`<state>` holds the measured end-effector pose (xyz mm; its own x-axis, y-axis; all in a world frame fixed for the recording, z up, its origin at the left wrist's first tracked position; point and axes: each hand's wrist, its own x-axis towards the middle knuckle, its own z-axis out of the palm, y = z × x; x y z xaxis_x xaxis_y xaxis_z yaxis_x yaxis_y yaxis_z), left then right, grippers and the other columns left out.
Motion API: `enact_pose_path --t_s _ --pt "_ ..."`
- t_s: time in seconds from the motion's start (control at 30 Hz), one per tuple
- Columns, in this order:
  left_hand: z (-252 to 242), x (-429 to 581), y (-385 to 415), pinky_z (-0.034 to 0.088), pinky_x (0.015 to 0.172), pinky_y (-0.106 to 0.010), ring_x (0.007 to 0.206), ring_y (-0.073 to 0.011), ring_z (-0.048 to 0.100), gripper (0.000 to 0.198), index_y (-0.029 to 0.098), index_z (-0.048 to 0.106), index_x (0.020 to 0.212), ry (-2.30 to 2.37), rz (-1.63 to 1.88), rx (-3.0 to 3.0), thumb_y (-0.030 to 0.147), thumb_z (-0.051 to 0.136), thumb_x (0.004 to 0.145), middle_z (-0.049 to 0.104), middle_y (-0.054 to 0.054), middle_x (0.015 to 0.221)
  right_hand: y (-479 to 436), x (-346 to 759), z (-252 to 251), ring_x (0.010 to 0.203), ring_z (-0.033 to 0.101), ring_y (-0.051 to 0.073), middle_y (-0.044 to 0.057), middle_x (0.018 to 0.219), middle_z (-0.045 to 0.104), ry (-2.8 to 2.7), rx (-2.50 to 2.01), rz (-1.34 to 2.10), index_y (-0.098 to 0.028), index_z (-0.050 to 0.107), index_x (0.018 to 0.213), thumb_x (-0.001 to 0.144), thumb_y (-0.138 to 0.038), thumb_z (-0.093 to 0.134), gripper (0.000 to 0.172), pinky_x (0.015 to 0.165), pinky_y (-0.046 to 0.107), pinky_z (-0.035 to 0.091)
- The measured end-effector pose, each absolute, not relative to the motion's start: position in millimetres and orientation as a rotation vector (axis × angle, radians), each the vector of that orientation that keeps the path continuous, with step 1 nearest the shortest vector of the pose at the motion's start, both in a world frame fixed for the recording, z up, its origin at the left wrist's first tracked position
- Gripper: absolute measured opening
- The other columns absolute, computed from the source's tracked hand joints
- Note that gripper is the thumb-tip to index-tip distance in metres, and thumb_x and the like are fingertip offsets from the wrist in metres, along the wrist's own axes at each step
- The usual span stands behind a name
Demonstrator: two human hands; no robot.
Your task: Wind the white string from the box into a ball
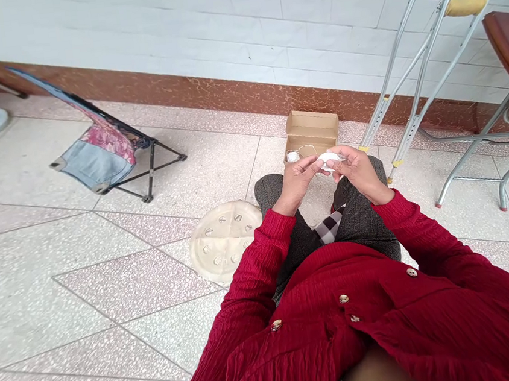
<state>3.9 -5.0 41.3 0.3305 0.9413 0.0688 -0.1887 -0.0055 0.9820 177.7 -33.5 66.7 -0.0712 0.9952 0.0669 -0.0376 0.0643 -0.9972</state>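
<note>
Perhaps white crochet (329,158) between hands (298,181) (358,170)

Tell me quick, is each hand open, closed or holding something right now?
Left hand: closed, holding a small white piece.
Right hand: closed, holding the same piece from the other side.

Both hands (299,181) (356,170) close together in pinch grips
</note>
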Motion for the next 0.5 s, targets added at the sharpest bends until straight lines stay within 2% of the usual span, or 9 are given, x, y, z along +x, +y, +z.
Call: enact_pose_path --t_s 0.23,0.33,0.43,0.5 --pt "41.0 -1.8 -7.7 0.054 0.079 -0.031 0.079 -0.0182 0.070 0.041 0.016 0.079 0.099 0.839 1.126 1.320 0.052 0.083 0.079 0.077 -0.004 0.085 -33.8 181.7 77.0 0.049 0.057 0.008 -0.001 0.081 0.071 -1.382 -1.053 1.315 -0.018 0.072 0.105 0.084 -0.051 0.081 0.040 0.050 0.025 0.047" --pt "43.4 -6.6 -6.2 0.055 0.085 -0.033 0.083 -0.0192 0.072 0.051 0.016 0.074 0.115 0.793 1.069 1.314 0.052 0.083 0.080 0.078 -0.005 0.089 -34.0 182.6 80.7 0.049 0.053 0.006 -0.002 0.081 0.068 -1.385 -1.024 1.338 -0.019 0.069 0.109 0.085 -0.050 0.080 0.041 0.049 0.023 0.046" --pt "49.0 -12.3 -3.9 0.054 0.091 -0.034 0.086 -0.0194 0.074 0.064 0.018 0.062 0.137 0.744 0.968 1.314 0.047 0.081 0.084 0.079 -0.004 0.087 -35.9 181.7 82.3 0.051 0.051 0.006 -0.002 0.082 0.067 -1.371 -1.004 1.347 -0.020 0.064 0.108 0.088 -0.050 0.078 0.039 0.048 0.022 0.043" --pt "52.3 -16.0 -1.9 0.054 0.093 -0.034 0.087 -0.0201 0.075 0.068 0.018 0.057 0.142 0.699 0.895 1.302 0.044 0.082 0.084 0.079 -0.004 0.086 -37.7 181.8 84.2 0.051 0.050 0.006 -0.002 0.081 0.067 -1.411 -0.986 1.389 -0.020 0.062 0.106 0.090 -0.050 0.076 0.037 0.048 0.022 0.041"
